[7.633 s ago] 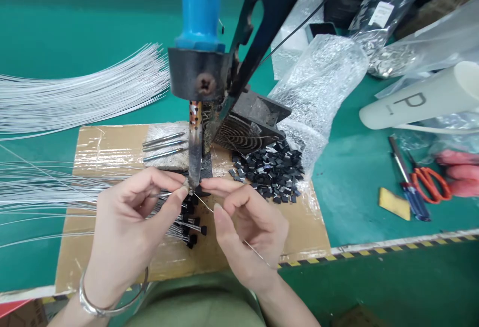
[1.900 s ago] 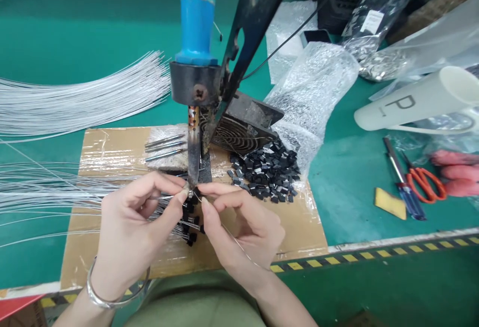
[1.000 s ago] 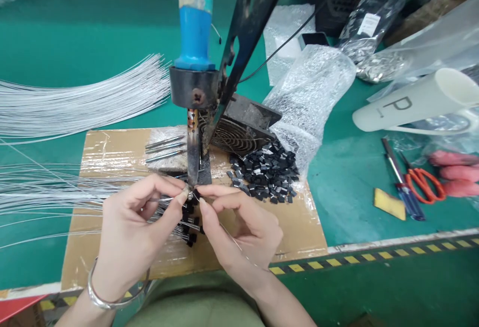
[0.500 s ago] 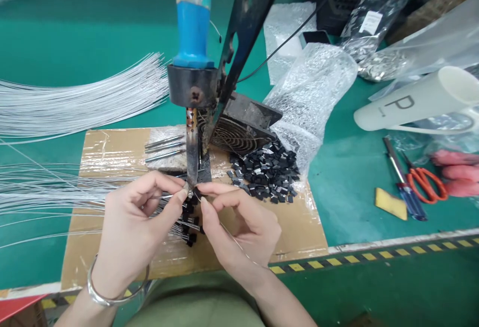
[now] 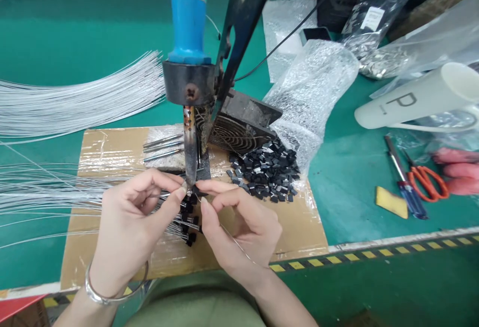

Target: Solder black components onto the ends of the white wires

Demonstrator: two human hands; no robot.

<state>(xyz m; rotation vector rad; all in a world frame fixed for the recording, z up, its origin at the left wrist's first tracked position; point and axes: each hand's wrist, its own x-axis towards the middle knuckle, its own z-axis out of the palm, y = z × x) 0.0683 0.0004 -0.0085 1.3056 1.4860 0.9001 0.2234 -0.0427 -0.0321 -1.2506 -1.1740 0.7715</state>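
Note:
A blue-handled soldering iron (image 5: 189, 30) is clamped upright in a black stand, its tip pointing down between my hands. My left hand (image 5: 130, 217) is closed, thumb and forefinger pinching a thin wire's end right at the tip; the exact joint is too small to make out. My right hand (image 5: 247, 222) is closed too, pinching a thin strand of solder wire (image 5: 237, 245) that runs back across the palm to the wrist. Its forefinger is close to a small dark part at the tip. Beneath my fingers lie several wires with black connector ends (image 5: 190, 221).
Cardboard (image 5: 295, 230) covers the work spot. A heap of black connectors (image 5: 265, 175) lies beside a dark fan (image 5: 239, 127). A white wire bundle (image 5: 82, 100) is at left. To the right are bubble wrap (image 5: 310, 87), a mug (image 5: 407, 100), orange-handled scissors (image 5: 426, 185), a screwdriver (image 5: 407, 192) and a yellow sponge (image 5: 391, 202).
The view has shifted slightly, so the iron appears a little further left and higher. Both hands keep nearly the same pose at the iron's tip.

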